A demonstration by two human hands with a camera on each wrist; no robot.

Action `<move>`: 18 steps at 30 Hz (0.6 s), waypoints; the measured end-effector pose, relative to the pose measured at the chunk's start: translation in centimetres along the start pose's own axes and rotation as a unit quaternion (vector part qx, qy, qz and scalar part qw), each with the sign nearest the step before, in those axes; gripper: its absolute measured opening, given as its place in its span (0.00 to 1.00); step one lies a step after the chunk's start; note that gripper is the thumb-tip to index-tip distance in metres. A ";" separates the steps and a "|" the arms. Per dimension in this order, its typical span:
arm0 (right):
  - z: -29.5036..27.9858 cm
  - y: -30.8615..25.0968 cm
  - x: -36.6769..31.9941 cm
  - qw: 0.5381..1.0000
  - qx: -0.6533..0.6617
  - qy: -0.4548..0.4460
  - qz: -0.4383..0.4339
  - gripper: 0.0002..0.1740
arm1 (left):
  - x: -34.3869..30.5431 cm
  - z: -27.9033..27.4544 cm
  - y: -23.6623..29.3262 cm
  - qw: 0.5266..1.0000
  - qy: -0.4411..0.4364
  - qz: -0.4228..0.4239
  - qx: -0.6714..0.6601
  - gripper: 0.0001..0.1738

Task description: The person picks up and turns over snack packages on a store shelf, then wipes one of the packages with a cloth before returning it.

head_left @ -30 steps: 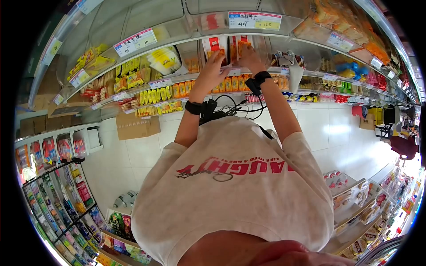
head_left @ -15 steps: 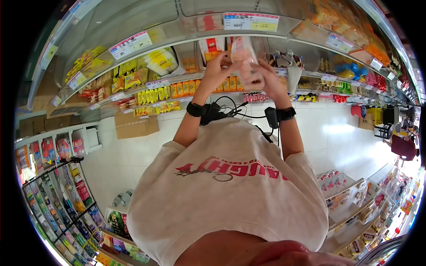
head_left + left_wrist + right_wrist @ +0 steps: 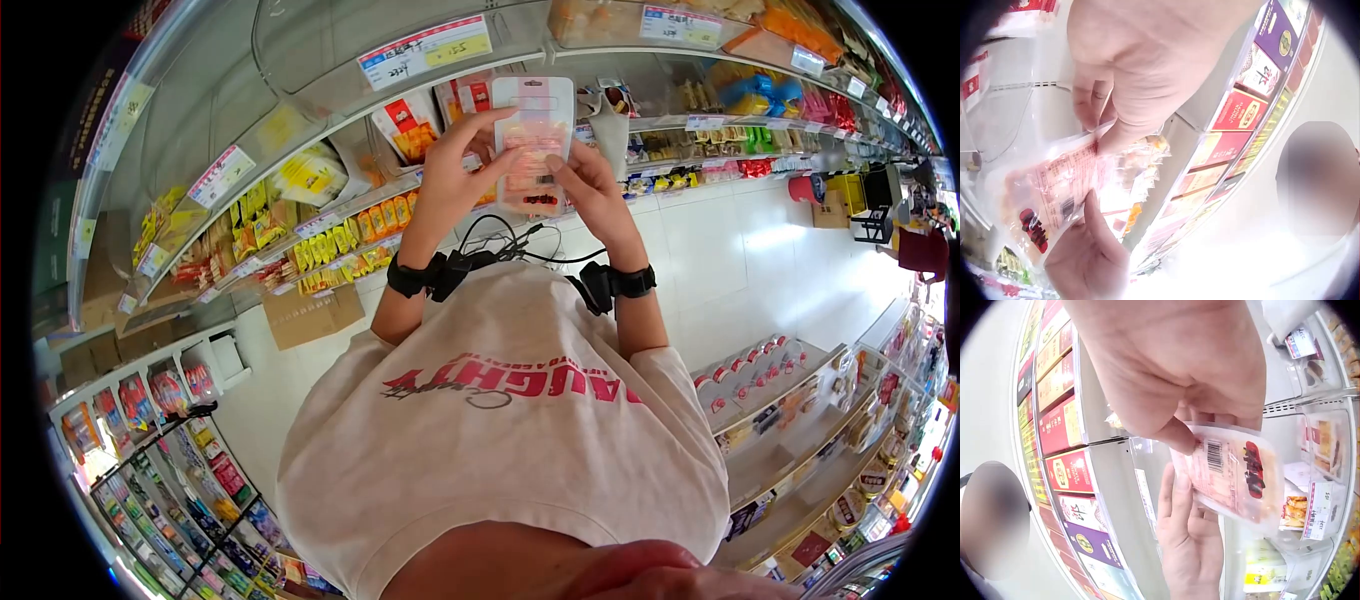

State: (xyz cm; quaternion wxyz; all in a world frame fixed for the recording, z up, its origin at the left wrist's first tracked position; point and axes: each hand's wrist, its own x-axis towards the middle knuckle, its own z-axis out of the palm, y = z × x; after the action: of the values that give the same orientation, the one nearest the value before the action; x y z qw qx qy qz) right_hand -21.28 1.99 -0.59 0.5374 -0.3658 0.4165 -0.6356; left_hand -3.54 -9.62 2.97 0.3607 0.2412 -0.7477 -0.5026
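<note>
A clear-edged plastic snack packet with a hang hole stands upright between both hands in the head view, in front of the shelf. Its printed back, with a barcode and a red-and-black mark, faces the person. The left hand pinches one long edge, thumb on the printed side. Opposite it, the right hand grips the other edge, its thumb near the barcode. In the right wrist view the packet shows pale contents, and the left hand is below it. Fingers behind the packet are partly hidden.
Red-and-white snack packets sit in a clear bin behind the left hand. Price tags line the shelf edges. Yellow packets fill lower bins, and a cardboard box stands on the floor. Black cables hang between the wrists.
Both hands were reaching into the shelf bins; the right hand drew out a snack packet, and now both hold it upright nearer the body. The view has turned toward the right.
</note>
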 end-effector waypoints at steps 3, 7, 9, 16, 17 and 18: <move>-0.3 -0.1 -0.1 1.000 0.004 -0.003 0.007 0.21 | 0.1 0.2 0.7 1.000 0.001 0.007 0.018 0.26; -0.4 -0.9 0.1 0.999 -0.024 -0.011 0.030 0.21 | -0.1 0.0 0.9 1.000 0.012 0.020 0.015 0.23; -0.3 -0.7 0.5 0.999 -0.018 -0.027 0.024 0.22 | -0.4 -0.1 1.1 1.000 0.020 0.019 0.012 0.23; 0.1 0.2 1.9 0.996 -0.070 -0.052 -0.005 0.17 | -0.8 -0.9 0.9 0.972 0.118 0.090 0.184 0.23; 0.0 0.4 2.2 0.994 -0.096 -0.060 -0.007 0.16 | -1.0 -1.0 0.8 0.973 0.119 0.076 0.182 0.23; 0.0 0.6 2.4 0.993 -0.098 -0.061 0.000 0.15 | -1.2 -1.1 0.7 0.975 0.120 0.061 0.179 0.23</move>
State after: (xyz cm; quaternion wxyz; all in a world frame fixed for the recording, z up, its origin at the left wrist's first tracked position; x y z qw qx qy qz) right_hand -21.41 -0.44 -1.14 0.5229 -0.4547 0.4434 -0.5685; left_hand -1.88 -9.15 3.48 0.4287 0.3150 -0.7900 -0.3048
